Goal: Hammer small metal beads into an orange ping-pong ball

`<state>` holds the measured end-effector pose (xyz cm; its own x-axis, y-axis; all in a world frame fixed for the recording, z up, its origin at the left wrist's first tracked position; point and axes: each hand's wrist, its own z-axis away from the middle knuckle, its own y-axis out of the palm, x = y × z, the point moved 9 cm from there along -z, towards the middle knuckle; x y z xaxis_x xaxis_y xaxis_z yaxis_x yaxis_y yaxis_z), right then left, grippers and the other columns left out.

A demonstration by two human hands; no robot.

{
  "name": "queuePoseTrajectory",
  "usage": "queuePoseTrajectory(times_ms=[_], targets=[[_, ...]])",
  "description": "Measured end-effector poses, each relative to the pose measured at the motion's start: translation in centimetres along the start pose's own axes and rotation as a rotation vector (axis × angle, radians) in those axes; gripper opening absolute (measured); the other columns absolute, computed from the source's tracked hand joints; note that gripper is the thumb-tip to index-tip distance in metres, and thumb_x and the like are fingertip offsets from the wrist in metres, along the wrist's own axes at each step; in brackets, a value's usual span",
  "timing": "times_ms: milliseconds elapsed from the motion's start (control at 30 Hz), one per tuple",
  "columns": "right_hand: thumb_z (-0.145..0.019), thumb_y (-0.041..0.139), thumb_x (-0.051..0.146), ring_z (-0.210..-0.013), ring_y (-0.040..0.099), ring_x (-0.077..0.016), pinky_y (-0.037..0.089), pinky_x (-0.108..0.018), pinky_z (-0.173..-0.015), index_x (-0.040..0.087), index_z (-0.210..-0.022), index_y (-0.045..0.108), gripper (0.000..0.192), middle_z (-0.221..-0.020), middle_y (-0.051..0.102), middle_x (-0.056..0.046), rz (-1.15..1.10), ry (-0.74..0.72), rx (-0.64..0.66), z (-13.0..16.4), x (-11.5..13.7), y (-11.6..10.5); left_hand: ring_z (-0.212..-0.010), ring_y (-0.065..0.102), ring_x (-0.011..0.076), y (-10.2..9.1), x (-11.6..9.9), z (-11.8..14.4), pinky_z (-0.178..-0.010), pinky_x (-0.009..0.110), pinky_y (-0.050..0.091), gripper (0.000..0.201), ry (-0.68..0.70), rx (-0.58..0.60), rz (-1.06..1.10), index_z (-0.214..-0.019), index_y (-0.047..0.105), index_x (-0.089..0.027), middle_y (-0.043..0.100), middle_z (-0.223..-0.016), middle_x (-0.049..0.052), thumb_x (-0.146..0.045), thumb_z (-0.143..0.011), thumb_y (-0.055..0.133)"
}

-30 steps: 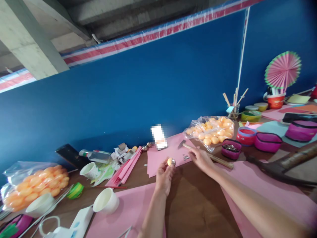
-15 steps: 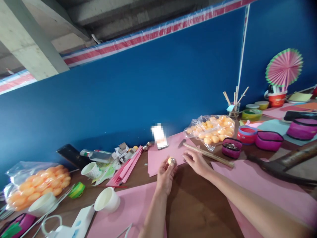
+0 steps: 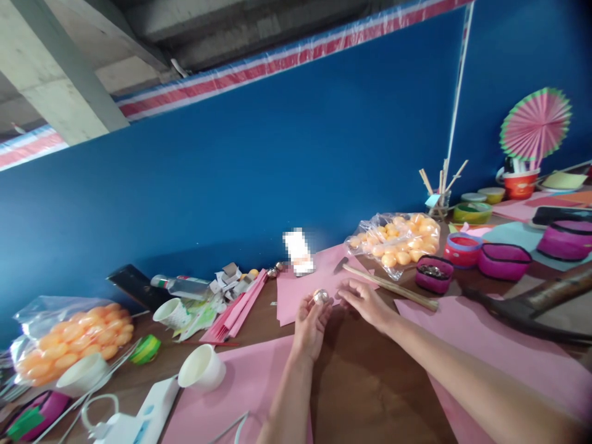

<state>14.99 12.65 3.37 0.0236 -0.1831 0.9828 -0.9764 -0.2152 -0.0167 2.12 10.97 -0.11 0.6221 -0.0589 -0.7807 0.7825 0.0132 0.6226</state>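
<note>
In my left hand [image 3: 311, 320] is a small ping-pong ball [image 3: 320, 296], its upper side covered with shiny silver metal and a little orange showing at the edge. My fingers and thumb close round it from below. My right hand [image 3: 363, 301] hovers just to the right, thumb and bent fingers drawn together; whatever they may pinch is too small to make out. It does not touch the ball. Past it lies a hammer [image 3: 393, 286] with a wooden handle. Farther right, a small magenta fabric box [image 3: 433, 283] holds little metal pieces.
Clear bags of orange balls lie at left [image 3: 78, 338] and at back right [image 3: 400, 243]. Pink paper sheets [image 3: 240, 382] cover parts of the brown table. A white cup [image 3: 201, 368] and power strip [image 3: 155, 404] stand left. A phone [image 3: 300, 253] leans against the blue partition [image 3: 259, 166].
The ball has turned in my left hand, so more silver metal and less orange faces me. My right hand has moved slightly left, nearer the ball.
</note>
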Motion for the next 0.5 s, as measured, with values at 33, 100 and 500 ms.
queuePoseTrajectory(times_ms=[33,100,500], targets=[[-0.074,0.052,0.041,-0.056,0.052,-0.0103,0.042,-0.023,-0.054,0.016,-0.077,0.053,0.025,-0.064,0.056,0.001,-0.013,-0.003,0.005,0.02,0.02,0.13,-0.089,0.060,0.0180,0.00,-0.03,0.01,-0.083,0.030,0.044,0.025,0.001,0.000,0.018,-0.091,0.056,-0.017,0.062,-0.096,0.006,-0.020,-0.068,0.065],[-0.074,0.053,0.041,-0.056,0.051,-0.0107,0.041,-0.023,-0.055,0.016,-0.075,0.052,0.025,-0.064,0.057,0.001,-0.035,-0.008,0.018,0.08,0.07,0.39,-0.092,0.060,0.0186,-0.07,0.04,-0.01,-0.086,0.032,0.043,0.027,-0.009,-0.002,0.063,-0.095,0.055,-0.020,0.062,-0.098,0.004,-0.021,-0.069,0.063],[-0.071,0.056,0.043,-0.070,0.051,-0.0133,0.040,-0.026,-0.066,0.016,-0.076,0.056,0.027,-0.074,0.056,-0.001,-0.111,-0.041,0.021,0.34,0.09,0.87,-0.085,0.061,0.0146,-0.40,0.68,-0.27,-0.078,0.024,0.046,0.022,-0.062,-0.013,0.091,-0.090,0.060,-0.015,0.065,-0.095,0.007,-0.018,-0.069,0.064]])
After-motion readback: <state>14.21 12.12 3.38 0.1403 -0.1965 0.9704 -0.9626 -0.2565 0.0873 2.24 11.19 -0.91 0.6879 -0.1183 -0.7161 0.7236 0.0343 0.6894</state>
